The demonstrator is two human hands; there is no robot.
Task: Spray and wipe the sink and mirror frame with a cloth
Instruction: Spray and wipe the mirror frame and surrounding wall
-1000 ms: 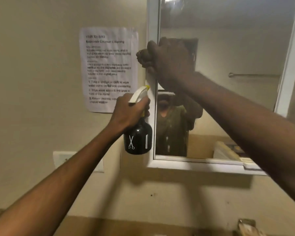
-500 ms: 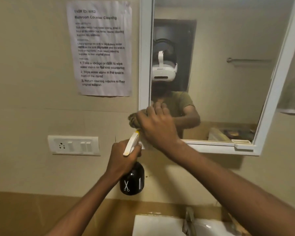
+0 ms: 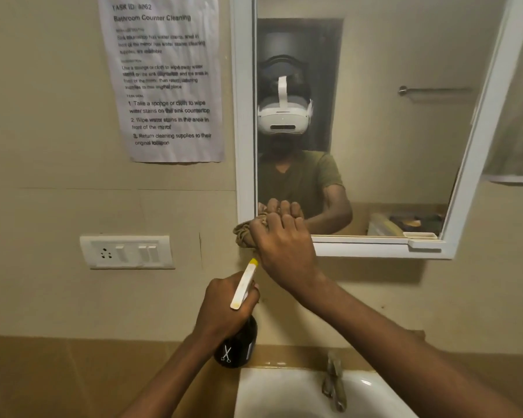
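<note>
A white-framed mirror [image 3: 244,116] hangs on the beige wall. My right hand [image 3: 284,251] presses a crumpled tan cloth [image 3: 244,235] against the frame's lower left corner. Just below it, my left hand [image 3: 224,312] grips a black spray bottle [image 3: 237,351] with a white and yellow trigger head, held upright above the sink's left rim. The white sink [image 3: 272,393] lies at the bottom, partly covered by my right forearm.
A metal tap [image 3: 332,381] stands at the back of the sink. A printed instruction sheet [image 3: 163,79] is taped left of the mirror, with a white switch plate [image 3: 127,251] below it. A tan counter [image 3: 73,381] runs to the left.
My right hand has slid the cloth down the left side of the frame to its bottom corner. The left hand and bottle have dropped lower, and the sink has come into view.
</note>
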